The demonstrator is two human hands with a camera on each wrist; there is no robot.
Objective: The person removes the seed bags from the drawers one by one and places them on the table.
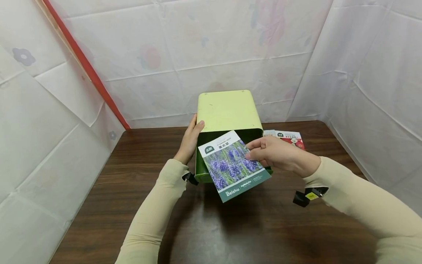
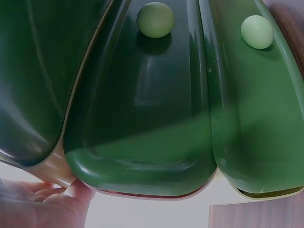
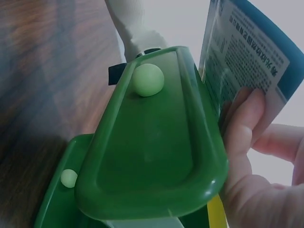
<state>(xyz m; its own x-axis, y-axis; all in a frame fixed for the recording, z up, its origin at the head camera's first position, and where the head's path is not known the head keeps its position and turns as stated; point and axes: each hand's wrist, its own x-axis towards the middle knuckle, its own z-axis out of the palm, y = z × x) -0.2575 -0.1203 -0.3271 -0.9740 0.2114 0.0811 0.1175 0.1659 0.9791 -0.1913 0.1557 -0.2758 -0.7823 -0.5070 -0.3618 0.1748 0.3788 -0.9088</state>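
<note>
A pale yellow-green box [image 1: 229, 110] stands on the table, its dark green inside facing the front. Green panels [image 2: 142, 118] with pale round knobs [image 2: 156, 20] show on it in both wrist views. My left hand [image 1: 189, 141] rests against the box's left side, thumb at the front upper edge and fingers along the wall. With thumb and fingers, my right hand [image 1: 277, 152] pinches a lavender seed packet [image 1: 230, 168] by its right edge. The packet tilts in front of the box's opening and covers part of it. Its printed back shows in the right wrist view.
More seed packets, one with a red picture [image 1: 295, 141], lie on the table to the right of the box, partly hidden by the right hand. The brown wooden table [image 1: 132, 176] is bordered by white sheeting [image 1: 184, 47] at the back and sides.
</note>
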